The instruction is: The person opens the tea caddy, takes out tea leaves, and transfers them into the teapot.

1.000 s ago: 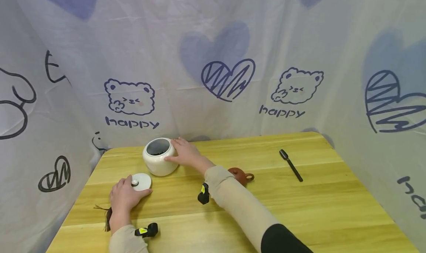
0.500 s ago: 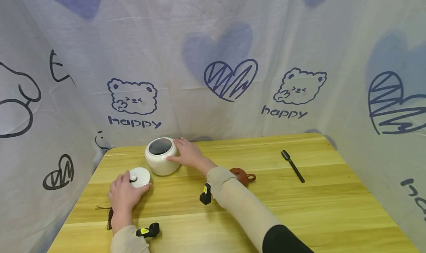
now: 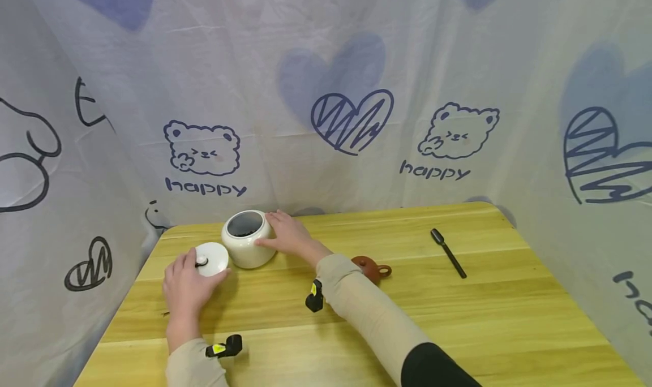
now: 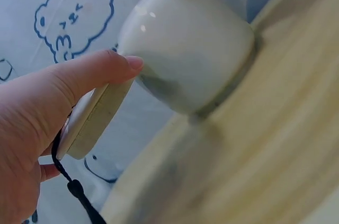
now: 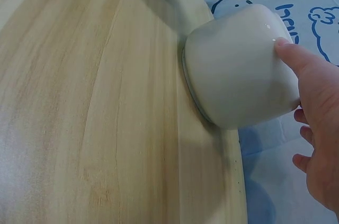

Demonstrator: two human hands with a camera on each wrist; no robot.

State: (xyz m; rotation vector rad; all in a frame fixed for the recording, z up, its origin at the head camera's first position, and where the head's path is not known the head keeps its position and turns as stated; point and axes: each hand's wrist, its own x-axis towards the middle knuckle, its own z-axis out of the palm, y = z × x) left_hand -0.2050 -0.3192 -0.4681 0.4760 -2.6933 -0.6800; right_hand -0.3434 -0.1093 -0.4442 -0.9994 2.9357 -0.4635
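My left hand (image 3: 187, 282) grips a round white lid (image 3: 216, 258) by its edges, thumb on one side and fingers on the other. The lid has a small knob, and a dark tasselled cord (image 4: 79, 195) hangs from it in the left wrist view. It is raised off the table, just left of a white ceramic jar (image 3: 249, 250). The jar stands upright with its mouth uncovered and dark bits inside. My right hand (image 3: 291, 234) holds the jar's right side near the rim, thumb in front and fingers behind.
A reddish-brown teapot (image 3: 372, 269) sits partly hidden behind my right forearm. Farther right lies a dark long-handled scoop (image 3: 448, 253). The wooden table (image 3: 489, 325) ends at a printed cloth (image 3: 285, 172) behind the jar.
My left hand has lifted the lid up and moved it forward towards the jar, and the tassel has swung mostly out of the head view. The right hand and jar have stayed put.
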